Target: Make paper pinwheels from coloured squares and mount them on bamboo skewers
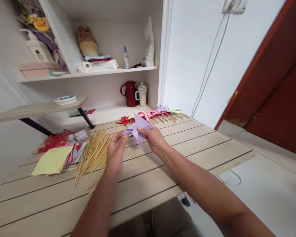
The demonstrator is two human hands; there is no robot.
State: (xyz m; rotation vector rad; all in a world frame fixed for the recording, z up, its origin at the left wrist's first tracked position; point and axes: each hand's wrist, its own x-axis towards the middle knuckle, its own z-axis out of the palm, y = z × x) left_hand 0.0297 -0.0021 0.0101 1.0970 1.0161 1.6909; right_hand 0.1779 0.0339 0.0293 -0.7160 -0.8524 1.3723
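A light purple paper pinwheel (138, 126) is held up over the table between both hands. My right hand (155, 139) pinches it near the middle, thumb on top. My left hand (116, 150) has its fingers closed at the pinwheel's left tip. Just behind and below the paper, a small clear box (131, 136) with dark bits is partly hidden. A tiny shiny piece (138, 147) lies on the tabletop beneath. Left of my left hand spreads a pile of thin wooden sticks (95, 149).
Coloured paper sheets (53, 160) are stacked at the left, beside red paper pieces (54, 142). Finished pinwheels on sticks (154, 114) line the table's back edge. A red jug (130, 93) and a cup (142, 94) stand under the shelf. A small raised stand (37, 109) is at left.
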